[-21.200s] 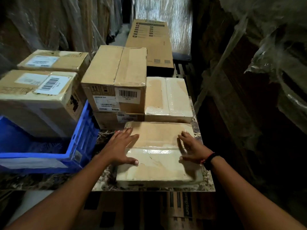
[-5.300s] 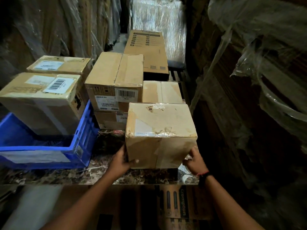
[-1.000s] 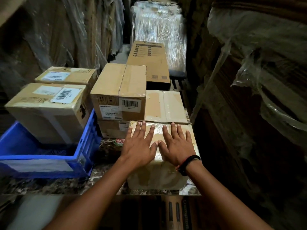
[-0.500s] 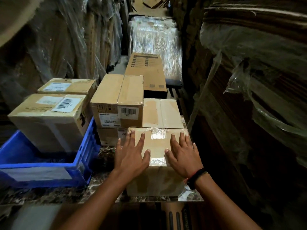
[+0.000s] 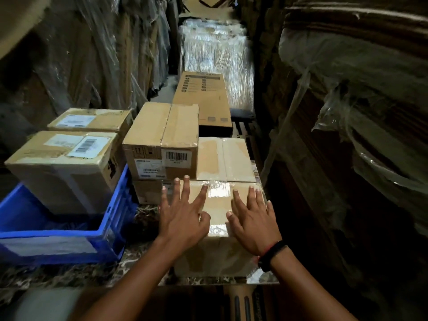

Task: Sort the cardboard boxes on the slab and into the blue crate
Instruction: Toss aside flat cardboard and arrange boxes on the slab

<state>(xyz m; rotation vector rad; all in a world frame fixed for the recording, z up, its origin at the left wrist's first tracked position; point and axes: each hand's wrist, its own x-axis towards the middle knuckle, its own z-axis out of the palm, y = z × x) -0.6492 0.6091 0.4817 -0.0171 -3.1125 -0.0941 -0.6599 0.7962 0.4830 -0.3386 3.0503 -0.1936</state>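
Front box (image 5: 217, 205), taped cardboard: on the marble slab (image 5: 69, 274), directly under both hands. Left hand (image 5: 183, 218) and right hand (image 5: 253, 224) lie flat on its top, fingers spread, gripping nothing. Beyond the fingertips: a flat taped box (image 5: 223, 158); beyond and left of the left hand, a labelled box (image 5: 162, 140) stacked on another, mostly hidden. Label print unreadable. Blue crate (image 5: 108, 228), left of the left hand: holds a barcoded box (image 5: 62, 167), its base hidden by the crate wall.
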